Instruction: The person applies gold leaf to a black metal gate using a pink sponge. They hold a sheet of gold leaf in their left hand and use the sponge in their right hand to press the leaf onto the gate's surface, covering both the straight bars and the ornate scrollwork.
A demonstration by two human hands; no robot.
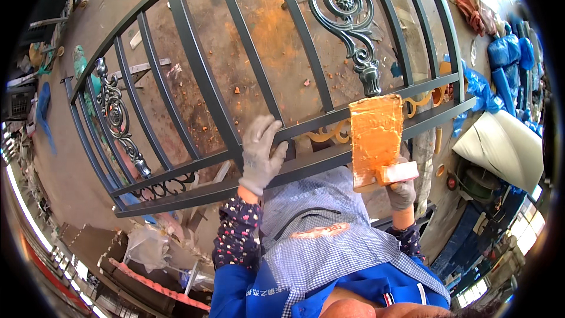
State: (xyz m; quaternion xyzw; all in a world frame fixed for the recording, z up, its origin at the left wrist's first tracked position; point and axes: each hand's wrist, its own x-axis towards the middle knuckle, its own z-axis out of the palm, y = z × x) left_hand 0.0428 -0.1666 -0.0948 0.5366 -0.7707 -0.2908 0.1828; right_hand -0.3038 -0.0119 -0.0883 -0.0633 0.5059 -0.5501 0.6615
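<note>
A dark metal railing panel (226, 65) with upright bars spans the view in front of me. My left hand (262, 154), in a pale glove, rests on its lower rails beside an upright bar, fingers stretched and thumb apart. At the right, my gloved right hand (402, 193) holds a flat board (375, 132) coated in wet-looking gold-orange paint. A white block (400, 172) with an orange-stained end, perhaps a sponge, sits at the board's lower edge by that hand; the fingers are partly hidden. Gold scrollwork (329, 134) shows between the lower rails, while scrolls (168, 185) farther left are black.
Black cast ornaments (344, 3) fill two gaps between the bars. Orange stains and crumbs mark the floor (259, 76) beneath. Blue plastic-wrapped bundles (506, 56) and a curved pale sheet (500, 147) lie at the right. Clear plastic (148, 250) and a pink-wrapped bar (156, 284) sit at lower left.
</note>
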